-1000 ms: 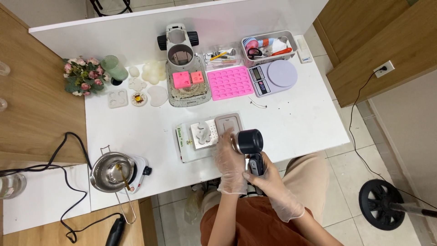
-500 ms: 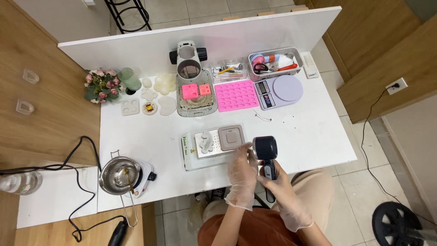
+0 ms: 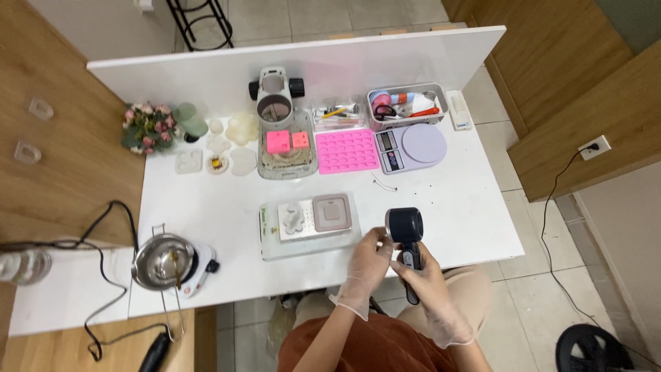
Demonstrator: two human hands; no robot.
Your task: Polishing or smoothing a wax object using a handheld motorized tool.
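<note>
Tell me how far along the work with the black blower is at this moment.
Done: moulds sit on the tray before the person, and the melting pot rests on its white hotplate. In hand: the right hand grips the black blower by its handle, and the left hand touches it near the barrel. Left: the blower points away from the moulds, so nothing shows it being used on them yet.

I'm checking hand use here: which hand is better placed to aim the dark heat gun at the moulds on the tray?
Right, probably. The right hand grips the heat gun by its handle, while the left hand only touches its side near the barrel, closer to the tray with the moulds.
</note>
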